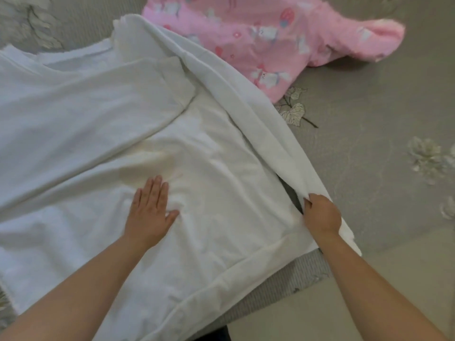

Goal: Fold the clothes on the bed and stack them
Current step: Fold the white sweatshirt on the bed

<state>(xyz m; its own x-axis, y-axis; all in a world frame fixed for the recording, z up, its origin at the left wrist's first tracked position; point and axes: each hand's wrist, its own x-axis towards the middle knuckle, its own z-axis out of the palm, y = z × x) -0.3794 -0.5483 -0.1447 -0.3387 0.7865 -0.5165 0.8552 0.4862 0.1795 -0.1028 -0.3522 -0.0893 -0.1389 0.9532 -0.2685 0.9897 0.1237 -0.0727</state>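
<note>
- Right hand [321,214]: fingers curled, pinching the raised side edge of the white garment [138,134]
- Left hand [150,210]: fingers straight and close together, pressing flat on the garment's middle
- Garment lies spread on the grey floral bedspread [369,156]; judged soft, light and limp, best gripped at edges
- Pink printed garment [266,43] lies beyond the white garment, unfolded
- No legible writing or brand

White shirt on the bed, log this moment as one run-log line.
left hand: flat on white shirt | right hand: grips shirt's side edge, lifted | pink garment: unfolded behind | stack: none
</note>
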